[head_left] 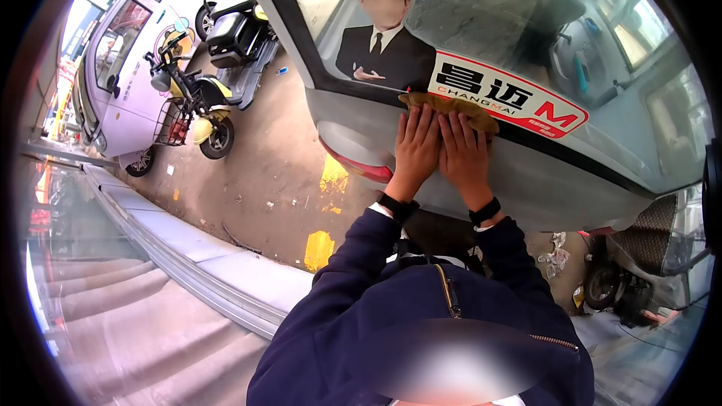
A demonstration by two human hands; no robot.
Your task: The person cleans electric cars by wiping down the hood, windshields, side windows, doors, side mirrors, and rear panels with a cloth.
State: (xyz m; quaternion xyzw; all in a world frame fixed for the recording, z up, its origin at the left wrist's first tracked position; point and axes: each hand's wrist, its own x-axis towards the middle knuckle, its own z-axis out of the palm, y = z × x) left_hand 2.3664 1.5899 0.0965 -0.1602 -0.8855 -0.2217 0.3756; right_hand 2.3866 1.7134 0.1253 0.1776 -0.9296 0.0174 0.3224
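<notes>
A yellow-brown cloth point(481, 114) lies bunched against the grey vehicle body point(353, 116), along the dark lower border of its window. My left hand point(418, 143) and my right hand point(463, 146) are side by side on this cloth, fingers over it and pressing it to the vehicle. Part of the cloth is hidden under the fingers. Just above and to the right is a red-and-white sticker point(505, 94) with black lettering. A picture of a suited person point(385, 45) is on the window point(481, 7), above my left hand.
A red tail light point(353, 162) is left of my hands. Further left, a yellow-and-black scooter point(207, 101) stands near a pale three-wheeled vehicle point(124, 79). A metal-edged ledge point(188, 240) runs along the lower left. Another vehicle's wheel point(602, 283) and some litter point(556, 259) are at lower right.
</notes>
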